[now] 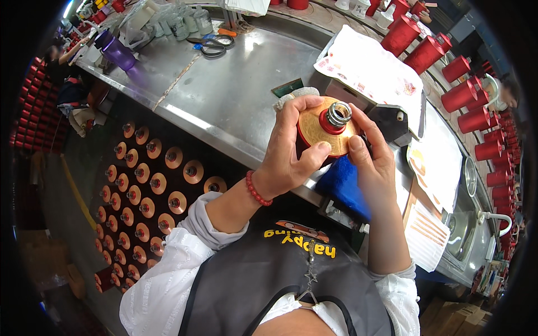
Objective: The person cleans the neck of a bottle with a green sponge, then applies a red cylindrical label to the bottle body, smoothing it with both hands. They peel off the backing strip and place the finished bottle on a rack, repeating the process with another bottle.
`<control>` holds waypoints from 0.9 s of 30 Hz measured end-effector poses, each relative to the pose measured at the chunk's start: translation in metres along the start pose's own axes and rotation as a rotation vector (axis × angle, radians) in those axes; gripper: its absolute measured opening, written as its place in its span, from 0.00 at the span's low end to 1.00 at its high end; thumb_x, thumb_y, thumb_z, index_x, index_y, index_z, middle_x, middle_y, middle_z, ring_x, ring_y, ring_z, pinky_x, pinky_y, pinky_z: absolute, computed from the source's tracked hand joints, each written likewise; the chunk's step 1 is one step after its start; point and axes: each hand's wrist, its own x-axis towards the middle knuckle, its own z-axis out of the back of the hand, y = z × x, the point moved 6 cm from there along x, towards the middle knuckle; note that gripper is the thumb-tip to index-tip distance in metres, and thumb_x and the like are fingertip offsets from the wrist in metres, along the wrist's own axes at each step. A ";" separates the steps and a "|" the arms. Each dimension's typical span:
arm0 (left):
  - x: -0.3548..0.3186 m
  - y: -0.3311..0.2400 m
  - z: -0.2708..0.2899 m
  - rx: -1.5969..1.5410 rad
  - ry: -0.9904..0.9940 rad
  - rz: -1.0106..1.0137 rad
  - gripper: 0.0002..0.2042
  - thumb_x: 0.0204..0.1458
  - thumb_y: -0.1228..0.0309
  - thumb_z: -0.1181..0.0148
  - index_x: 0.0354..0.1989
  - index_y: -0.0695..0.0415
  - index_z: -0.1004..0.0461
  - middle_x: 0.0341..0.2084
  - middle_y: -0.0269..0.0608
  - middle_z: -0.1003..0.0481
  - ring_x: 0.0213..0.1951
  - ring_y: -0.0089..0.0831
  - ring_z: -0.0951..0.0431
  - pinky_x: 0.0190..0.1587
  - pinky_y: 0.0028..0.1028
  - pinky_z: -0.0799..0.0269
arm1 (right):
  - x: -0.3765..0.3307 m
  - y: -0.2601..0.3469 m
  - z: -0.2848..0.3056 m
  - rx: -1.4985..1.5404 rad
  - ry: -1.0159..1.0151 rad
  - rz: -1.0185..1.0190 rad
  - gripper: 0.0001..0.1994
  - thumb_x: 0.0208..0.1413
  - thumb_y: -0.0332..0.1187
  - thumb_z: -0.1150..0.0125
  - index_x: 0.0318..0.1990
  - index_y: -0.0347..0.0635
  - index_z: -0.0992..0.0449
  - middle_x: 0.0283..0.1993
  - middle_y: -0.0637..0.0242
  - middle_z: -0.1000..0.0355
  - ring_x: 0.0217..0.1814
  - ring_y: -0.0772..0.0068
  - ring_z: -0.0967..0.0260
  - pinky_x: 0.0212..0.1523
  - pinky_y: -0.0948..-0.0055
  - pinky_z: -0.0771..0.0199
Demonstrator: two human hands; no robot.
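Over the near edge of the steel workbench [235, 84], the left hand [287, 148] and right hand [374, 162] close round a gold-shouldered red bottle [317, 130] from opposite sides, apparently steadying it with its threaded neck [338, 114] exposed.

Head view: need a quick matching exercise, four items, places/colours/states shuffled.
Column 1
1. Bottle with gold shoulder
2. Scissors
3. Tumbler
4. Bead bracelet

Column 2
A. Purple
B. Around the left wrist
C. Held between left hand and right hand
D. Dark-handled, on the metal bench

Pairs: 1-C, 2-D, 3-A, 4-B
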 end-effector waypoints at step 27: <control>0.011 0.001 0.017 -0.190 0.016 -0.112 0.26 0.64 0.66 0.51 0.67 0.64 0.45 0.61 0.49 0.35 0.63 0.33 0.34 0.68 0.35 0.43 | 0.007 0.027 -0.006 -0.429 -0.021 0.278 0.27 0.54 0.37 0.31 0.60 0.36 0.27 0.58 0.49 0.30 0.60 0.51 0.30 0.60 0.62 0.31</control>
